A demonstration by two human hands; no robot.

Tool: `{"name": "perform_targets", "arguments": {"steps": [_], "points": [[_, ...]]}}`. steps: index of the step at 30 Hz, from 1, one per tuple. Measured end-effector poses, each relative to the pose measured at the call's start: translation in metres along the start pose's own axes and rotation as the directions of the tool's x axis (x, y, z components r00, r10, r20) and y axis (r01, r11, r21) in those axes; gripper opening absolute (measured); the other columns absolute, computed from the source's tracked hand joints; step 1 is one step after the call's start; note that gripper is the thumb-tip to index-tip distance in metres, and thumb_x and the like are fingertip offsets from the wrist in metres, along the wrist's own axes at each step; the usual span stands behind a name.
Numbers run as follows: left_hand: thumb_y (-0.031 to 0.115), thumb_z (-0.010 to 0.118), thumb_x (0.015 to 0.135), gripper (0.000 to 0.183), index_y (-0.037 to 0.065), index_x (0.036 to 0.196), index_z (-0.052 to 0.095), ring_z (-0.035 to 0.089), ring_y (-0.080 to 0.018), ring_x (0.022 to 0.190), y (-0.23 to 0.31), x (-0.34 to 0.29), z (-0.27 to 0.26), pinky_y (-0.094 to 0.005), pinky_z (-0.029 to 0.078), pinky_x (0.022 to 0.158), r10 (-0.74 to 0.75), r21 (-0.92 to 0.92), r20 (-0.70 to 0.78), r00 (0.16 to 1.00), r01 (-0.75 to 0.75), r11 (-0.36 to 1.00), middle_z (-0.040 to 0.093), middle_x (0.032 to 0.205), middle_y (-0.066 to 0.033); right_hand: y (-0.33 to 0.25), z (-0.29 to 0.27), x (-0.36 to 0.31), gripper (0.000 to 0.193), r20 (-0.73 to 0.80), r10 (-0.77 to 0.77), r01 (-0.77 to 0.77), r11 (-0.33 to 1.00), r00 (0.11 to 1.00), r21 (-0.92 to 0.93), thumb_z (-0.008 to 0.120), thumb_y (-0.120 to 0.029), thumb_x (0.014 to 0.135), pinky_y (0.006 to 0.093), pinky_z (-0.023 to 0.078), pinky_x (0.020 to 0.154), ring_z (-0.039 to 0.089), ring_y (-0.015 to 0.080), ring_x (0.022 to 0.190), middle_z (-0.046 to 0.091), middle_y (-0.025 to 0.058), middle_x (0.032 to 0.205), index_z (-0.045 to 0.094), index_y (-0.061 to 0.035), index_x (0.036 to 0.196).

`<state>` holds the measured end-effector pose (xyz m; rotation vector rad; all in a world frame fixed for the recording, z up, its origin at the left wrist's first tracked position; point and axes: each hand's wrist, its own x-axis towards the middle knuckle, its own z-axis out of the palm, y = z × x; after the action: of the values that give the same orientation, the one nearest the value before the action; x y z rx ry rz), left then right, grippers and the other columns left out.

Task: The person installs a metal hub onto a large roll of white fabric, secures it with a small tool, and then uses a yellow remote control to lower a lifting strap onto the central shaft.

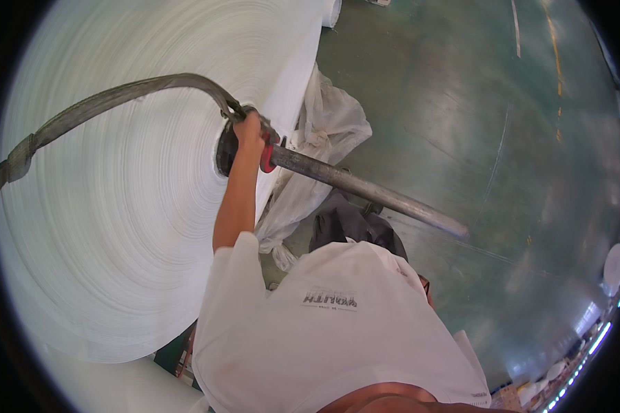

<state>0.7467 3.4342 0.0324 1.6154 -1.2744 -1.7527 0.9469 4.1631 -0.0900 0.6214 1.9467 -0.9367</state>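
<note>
My left arm reaches out to the core of a huge white roll [117,206] of sheet material. My left hand [250,129] is closed around the end of a grey-green lifting strap [127,89] beside the core; its fingers are partly hidden. The strap arcs away to the left across the roll's face. From the core a long metal shaft [372,189] sticks out to the right, with a red collar or ring [267,158] around it close to my hand. My right hand does not show.
Crumpled clear plastic sheeting [334,124] hangs beside the roll and bunches near my legs. The shaft's free end juts over the green floor [461,89]. Another white roll [110,385] lies at the lower left. Lights and stacked goods line the far right edge.
</note>
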Motion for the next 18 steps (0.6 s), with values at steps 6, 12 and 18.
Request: {"name": "perform_targets", "arguments": {"steps": [6, 12, 18], "points": [[0.013, 0.07, 0.077, 0.034, 0.002, 0.103, 0.051, 0.055, -0.017, 0.072, 0.02, -0.001, 0.042, -0.0341, 0.05, 0.056, -0.135, 0.255, -0.014, 0.991, 0.134, 0.958, 0.056, 0.09, -0.0076, -0.009, 0.004, -0.009, 0.033, -0.008, 0.09, -0.088, 0.987, 0.996, 0.131, 0.057, -0.024, 0.087, 0.0349, 0.051, 0.085, 0.065, 0.0273, 0.097, 0.067, 0.0183, 0.107, 0.067, -0.0028, 0.109], [0.007, 0.075, 0.068, 0.03, -0.002, 0.091, 0.057, 0.062, -0.0214, 0.069, -0.003, 0.016, -0.004, -0.0359, 0.052, 0.062, 0.026, 0.388, 0.364, 0.931, -0.177, 0.905, 0.063, 0.084, -0.0128, 0.001, -0.005, 0.006, 0.032, -0.04, -0.031, 0.029, 0.998, 0.999, -0.05, 0.057, -0.023, 0.088, 0.0338, 0.051, 0.08, 0.065, 0.0239, 0.093, 0.068, 0.0158, 0.102, 0.066, -0.0004, 0.109], [0.013, 0.075, 0.071, 0.048, -0.005, 0.111, 0.055, 0.058, -0.0268, 0.106, -0.03, -0.016, -0.06, -0.0365, 0.045, 0.093, 0.351, 0.476, 0.323, 0.879, -0.472, 0.742, 0.062, 0.11, -0.0165, -0.007, -0.02, 0.039, 0.03, 0.037, -0.061, 0.063, 0.996, 0.997, -0.066, 0.058, -0.02, 0.087, 0.0347, 0.052, 0.071, 0.065, 0.0248, 0.083, 0.068, 0.0151, 0.097, 0.066, 0.001, 0.107]]}}
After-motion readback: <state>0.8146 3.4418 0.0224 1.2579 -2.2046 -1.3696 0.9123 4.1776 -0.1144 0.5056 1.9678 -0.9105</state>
